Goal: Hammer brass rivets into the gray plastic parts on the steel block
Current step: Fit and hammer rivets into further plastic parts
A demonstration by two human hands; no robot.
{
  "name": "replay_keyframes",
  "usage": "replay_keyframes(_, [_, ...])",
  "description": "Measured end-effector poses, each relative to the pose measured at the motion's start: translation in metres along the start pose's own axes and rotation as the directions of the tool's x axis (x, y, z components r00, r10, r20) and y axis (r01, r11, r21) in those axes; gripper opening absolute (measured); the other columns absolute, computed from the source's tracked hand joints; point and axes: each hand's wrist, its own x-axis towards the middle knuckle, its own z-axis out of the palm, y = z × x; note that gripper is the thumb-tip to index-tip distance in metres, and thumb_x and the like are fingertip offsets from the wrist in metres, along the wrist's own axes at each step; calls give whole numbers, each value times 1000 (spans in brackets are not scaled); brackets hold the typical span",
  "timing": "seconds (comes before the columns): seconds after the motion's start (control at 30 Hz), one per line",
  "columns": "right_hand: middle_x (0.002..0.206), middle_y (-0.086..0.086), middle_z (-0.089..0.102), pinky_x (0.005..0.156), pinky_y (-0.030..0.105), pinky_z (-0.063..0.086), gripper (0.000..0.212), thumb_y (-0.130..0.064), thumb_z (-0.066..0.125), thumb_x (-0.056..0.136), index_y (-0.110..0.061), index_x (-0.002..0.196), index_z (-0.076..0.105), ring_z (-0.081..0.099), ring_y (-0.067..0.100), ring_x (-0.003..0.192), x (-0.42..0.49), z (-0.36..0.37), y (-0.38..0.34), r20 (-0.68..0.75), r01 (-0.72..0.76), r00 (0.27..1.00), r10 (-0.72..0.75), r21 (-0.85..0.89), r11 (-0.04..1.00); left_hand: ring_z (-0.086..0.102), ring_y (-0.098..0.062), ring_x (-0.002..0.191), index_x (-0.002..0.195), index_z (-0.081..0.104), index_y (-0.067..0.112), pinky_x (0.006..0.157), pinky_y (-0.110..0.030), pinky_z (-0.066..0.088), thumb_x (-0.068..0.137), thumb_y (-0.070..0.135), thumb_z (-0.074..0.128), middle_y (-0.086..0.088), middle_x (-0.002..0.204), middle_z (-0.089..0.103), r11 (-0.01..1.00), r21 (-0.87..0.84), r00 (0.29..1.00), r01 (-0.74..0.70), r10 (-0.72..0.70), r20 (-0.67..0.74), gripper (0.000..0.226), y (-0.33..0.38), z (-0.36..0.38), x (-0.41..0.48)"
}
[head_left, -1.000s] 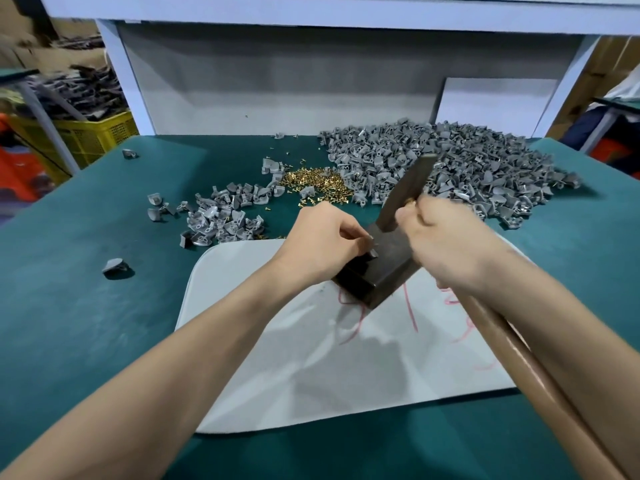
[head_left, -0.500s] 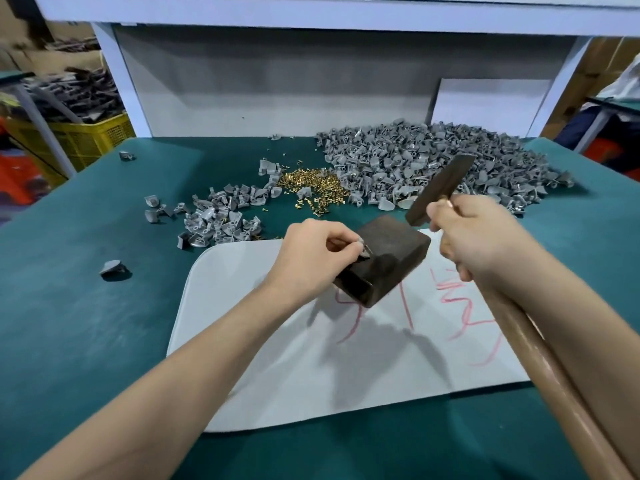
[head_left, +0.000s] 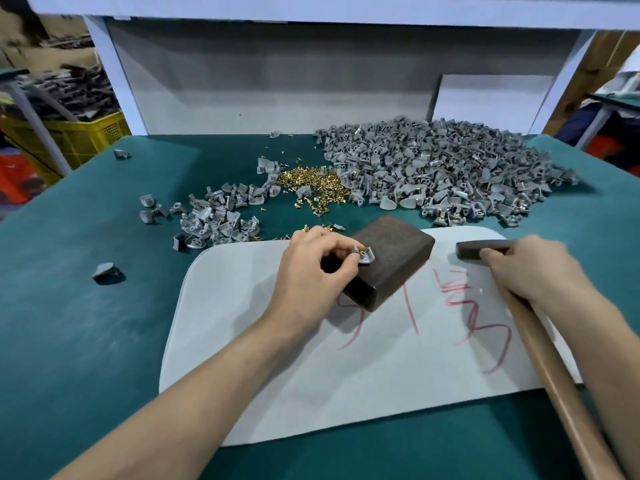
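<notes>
Pinching gray part [head_left: 364, 257] on steel block [head_left: 398, 245], left grip [head_left: 311, 268]; right grip [head_left: 530, 268] clutching hammer [head_left: 472, 249].

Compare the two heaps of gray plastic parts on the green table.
The right heap is far larger and piled deep; the left heap is small and spread thin. The right heap lies right of the brass rivets, the left heap left of them. Both rest on the green table.

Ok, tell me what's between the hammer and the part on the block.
Nothing visible. The hammer is right of the block; bare block top leads to the part. The left hand pinches the part from the left, near the strike spot.
</notes>
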Motion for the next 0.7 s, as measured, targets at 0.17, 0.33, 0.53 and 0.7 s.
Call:
replay_keyframes(0.17, [73, 11, 63, 66, 31, 45, 24, -33, 62, 87, -11, 79, 68, 58, 32, 74, -23, -21, -28, -328, 376, 888, -322, 115, 919, 47, -14, 89, 83, 71, 27, 77, -17, 34, 84, 10, 69, 11, 78, 57, 999, -16, 999, -36, 36, -11, 17, -2, 1, 0])
replay_keyframes(0.33, [79, -2, 70, 69, 25, 52, 15, -13, 65, 86, -13, 98, 73, 62, 7, 66, -50, -5, -84, 110, 619, 678, -727, 449, 644, 46, -14, 87, 87, 72, 17, 77, -15, 33, 83, 12, 68, 9, 79, 55, 998, 21, 998, -65, 65, -5, 8, -5, 1, 0])
replay_keyframes(0.53, [83, -4, 68, 76, 24, 48, 6, -18, 71, 82, -21, 86, 74, 62, 11, 78, -44, 19, -83, 17, 644, 690, -723, 440, 626, 46, -13, 87, 88, 72, 23, 77, -13, 33, 79, 23, 60, 8, 78, 55, 996, 42, 997, -74, 74, -14, 15, -4, 3, 2])
replay_keyframes(0.7, [74, -2, 70, 70, 28, 53, 8, -10, 72, 81, -18, 81, 74, 64, 12, 68, -44, 19, -79, 29, 580, 712, -701, 539, 611, 47, -14, 90, 89, 72, 26, 80, -17, 34, 82, 22, 62, 8, 87, 61, 993, 60, 994, -106, 107, -9, 13, -3, 4, 0])
